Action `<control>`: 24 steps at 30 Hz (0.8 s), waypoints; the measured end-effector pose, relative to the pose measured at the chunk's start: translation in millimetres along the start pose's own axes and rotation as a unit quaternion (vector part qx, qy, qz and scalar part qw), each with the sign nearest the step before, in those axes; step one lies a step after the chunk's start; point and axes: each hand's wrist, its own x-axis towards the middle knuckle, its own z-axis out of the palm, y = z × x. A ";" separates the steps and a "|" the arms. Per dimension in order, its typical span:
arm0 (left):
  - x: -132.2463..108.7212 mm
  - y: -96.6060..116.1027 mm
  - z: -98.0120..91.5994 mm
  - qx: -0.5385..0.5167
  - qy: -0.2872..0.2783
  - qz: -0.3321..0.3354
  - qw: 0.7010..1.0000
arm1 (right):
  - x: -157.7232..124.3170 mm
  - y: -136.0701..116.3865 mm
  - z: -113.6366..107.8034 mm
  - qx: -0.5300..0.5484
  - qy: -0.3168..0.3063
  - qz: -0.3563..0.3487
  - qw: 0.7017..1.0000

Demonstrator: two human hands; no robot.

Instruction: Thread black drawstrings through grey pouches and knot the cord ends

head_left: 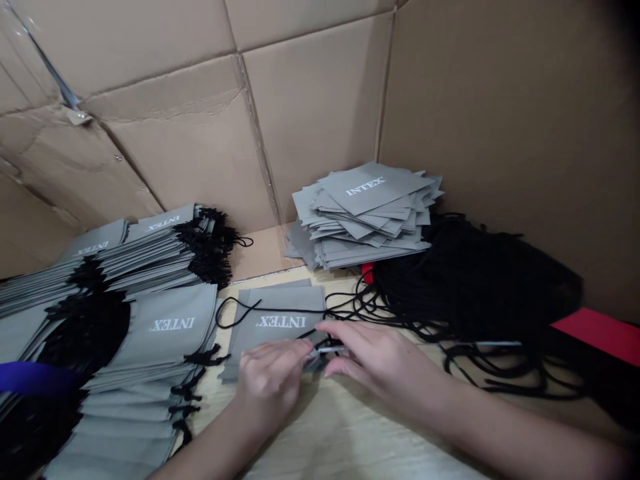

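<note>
A grey pouch point(283, 323) marked INTEX lies flat on the table, with a black cord point(295, 309) running across it. My left hand point(273, 373) is closed at the pouch's lower right part, its fingertips pinching near the cord. My right hand point(373, 353) faces it from the right, thumb and forefinger around a thin, shiny metal-like tool point(331, 349). The tool's tip reaches the left fingertips, where black cord also shows. Just what the left fingers grip is hidden.
Stacked grey pouches with knotted black cords point(170, 327) fill the left. Loose grey pouches point(367, 213) are piled at the back, beside a big heap of black cords point(480, 280). Cardboard walls point(320, 100) rise behind. A red strip point(600, 333) lies at the right.
</note>
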 end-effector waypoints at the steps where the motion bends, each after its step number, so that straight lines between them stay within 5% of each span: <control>1: 0.4 -0.8 -0.4 0.008 0.006 -0.007 1.000 | -0.3 2.0 -0.5 -0.009 -0.003 0.005 1.000; 7: -1.9 -5.5 -0.4 0.051 -0.025 0.016 0.998 | -3.5 12.7 4.0 -0.038 -0.023 0.032 0.998; 17: 3.6 8.3 3.5 0.044 -0.076 0.054 0.995 | -7.5 2.4 15.4 -0.066 -0.027 -0.020 0.997; 24: 3.2 -17.1 -2.5 0.106 -0.050 -0.026 0.993 | 7.9 36.0 -13.4 -0.167 -0.008 -0.008 0.986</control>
